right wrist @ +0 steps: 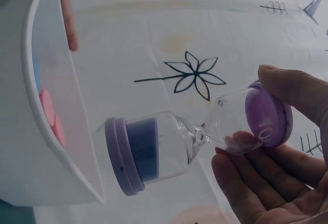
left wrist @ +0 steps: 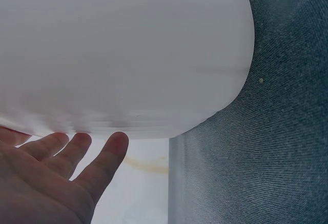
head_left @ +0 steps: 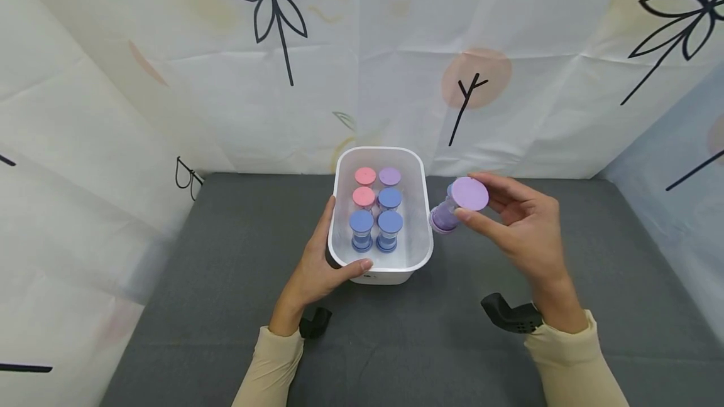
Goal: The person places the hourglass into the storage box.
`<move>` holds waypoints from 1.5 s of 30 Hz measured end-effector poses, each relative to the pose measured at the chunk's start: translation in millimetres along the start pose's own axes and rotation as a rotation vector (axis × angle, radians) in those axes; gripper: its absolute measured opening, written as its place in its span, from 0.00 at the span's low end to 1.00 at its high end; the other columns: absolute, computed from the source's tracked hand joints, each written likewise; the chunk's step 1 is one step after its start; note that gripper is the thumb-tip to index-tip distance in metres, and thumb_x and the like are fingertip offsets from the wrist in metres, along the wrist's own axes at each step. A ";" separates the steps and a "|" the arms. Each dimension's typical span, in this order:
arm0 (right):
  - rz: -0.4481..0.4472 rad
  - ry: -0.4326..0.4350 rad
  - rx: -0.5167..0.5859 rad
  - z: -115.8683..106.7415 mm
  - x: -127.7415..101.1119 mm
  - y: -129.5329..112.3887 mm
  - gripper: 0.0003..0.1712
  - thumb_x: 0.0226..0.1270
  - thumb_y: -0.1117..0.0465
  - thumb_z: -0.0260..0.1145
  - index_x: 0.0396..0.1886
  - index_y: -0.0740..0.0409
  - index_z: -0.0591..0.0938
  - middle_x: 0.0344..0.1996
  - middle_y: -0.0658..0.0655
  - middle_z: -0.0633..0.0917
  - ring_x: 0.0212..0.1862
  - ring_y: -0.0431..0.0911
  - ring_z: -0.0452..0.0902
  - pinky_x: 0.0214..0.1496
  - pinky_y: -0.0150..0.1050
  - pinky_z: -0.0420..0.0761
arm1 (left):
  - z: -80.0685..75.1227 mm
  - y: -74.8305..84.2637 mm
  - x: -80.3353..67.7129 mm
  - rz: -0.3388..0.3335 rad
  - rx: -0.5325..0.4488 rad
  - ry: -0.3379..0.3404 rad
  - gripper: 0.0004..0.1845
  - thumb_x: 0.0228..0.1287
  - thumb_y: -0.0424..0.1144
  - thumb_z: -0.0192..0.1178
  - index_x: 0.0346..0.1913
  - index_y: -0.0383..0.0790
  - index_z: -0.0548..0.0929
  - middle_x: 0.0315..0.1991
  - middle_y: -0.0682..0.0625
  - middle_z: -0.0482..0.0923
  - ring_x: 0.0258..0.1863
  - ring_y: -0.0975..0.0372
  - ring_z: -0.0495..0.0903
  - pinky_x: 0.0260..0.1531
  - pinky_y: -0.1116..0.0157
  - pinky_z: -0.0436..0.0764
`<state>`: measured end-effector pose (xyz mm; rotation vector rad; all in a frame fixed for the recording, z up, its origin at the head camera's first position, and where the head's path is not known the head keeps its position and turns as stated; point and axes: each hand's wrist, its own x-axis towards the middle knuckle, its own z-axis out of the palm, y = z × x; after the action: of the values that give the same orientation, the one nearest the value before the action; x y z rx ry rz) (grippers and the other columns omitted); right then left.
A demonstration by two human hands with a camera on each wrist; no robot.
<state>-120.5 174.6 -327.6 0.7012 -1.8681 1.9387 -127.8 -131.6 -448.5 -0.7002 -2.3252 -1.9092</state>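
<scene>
A white tub stands on the grey mat with several hourglasses upright in it: two pink-capped, one purple-capped and three blue-capped. My left hand holds the tub's near left corner, thumb over the front rim. In the left wrist view its fingers lie straight against the tub wall. Just right of the tub, my right hand pinches the top cap of a tilted purple hourglass, which is off the mat. The right wrist view shows that hourglass in my right hand, beside the tub rim.
The grey mat stretches to both sides and in front of the tub. White sheets with black flower drawings wall in the back and both sides. Black wrist mounts sit near my sleeves.
</scene>
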 end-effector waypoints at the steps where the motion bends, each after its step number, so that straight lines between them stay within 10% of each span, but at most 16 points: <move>1: 0.002 -0.022 -0.030 3.2 -0.1 0.9 0.29 0.45 0.88 0.73 0.53 0.81 0.81 0.47 0.65 0.86 0.48 0.50 0.84 0.55 0.36 0.81 | -0.1 -0.1 -0.2 -0.003 0.002 0.000 0.65 0.53 0.43 0.78 0.83 0.50 0.40 0.80 0.46 0.50 0.73 0.52 0.62 0.70 0.39 0.57; 26: 0.271 -0.371 -0.286 66.7 -4.5 43.1 0.26 0.52 0.63 0.83 0.53 0.60 0.86 0.46 0.51 0.88 0.48 0.44 0.85 0.57 0.41 0.81 | -0.8 -1.3 0.0 0.007 0.004 -0.010 0.64 0.55 0.47 0.77 0.83 0.52 0.39 0.81 0.51 0.47 0.75 0.46 0.58 0.70 0.40 0.58; 45: 0.277 -0.579 -0.453 86.5 2.6 58.3 0.24 0.51 0.62 0.83 0.49 0.60 0.87 0.42 0.51 0.88 0.45 0.43 0.86 0.52 0.44 0.83 | -1.9 -1.1 -1.7 -0.023 0.026 -0.010 0.64 0.56 0.52 0.76 0.83 0.54 0.39 0.82 0.49 0.45 0.77 0.52 0.56 0.70 0.41 0.59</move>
<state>-147.0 84.7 -373.4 0.9596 -2.7616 1.4420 -127.2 -134.1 -449.6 -0.6853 -2.3701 -1.8858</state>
